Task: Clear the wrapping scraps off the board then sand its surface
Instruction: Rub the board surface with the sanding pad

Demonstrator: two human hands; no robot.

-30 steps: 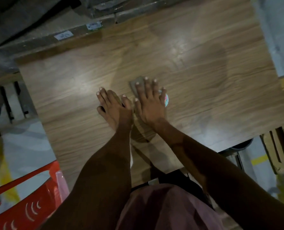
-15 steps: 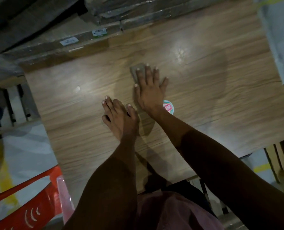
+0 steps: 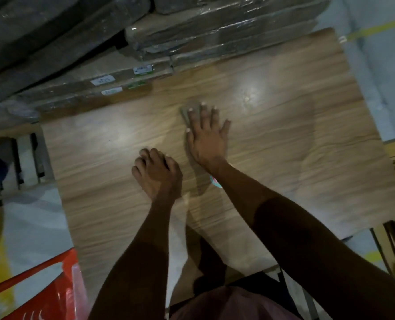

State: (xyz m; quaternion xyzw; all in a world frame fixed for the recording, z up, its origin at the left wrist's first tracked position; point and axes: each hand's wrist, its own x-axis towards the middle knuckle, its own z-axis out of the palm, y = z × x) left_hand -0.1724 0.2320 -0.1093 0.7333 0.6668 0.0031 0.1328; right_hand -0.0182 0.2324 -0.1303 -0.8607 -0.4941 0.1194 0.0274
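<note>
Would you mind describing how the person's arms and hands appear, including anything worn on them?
Both forearms are bare, with no sleeves, gloves, watch or rings visible. The left hand and right hand show short, pale fingernails. A mauve garment covers the body below.

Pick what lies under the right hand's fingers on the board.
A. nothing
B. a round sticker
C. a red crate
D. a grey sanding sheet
D: the right hand presses flat on a grey sanding sheet whose corner shows past the fingertips on the board.
</note>
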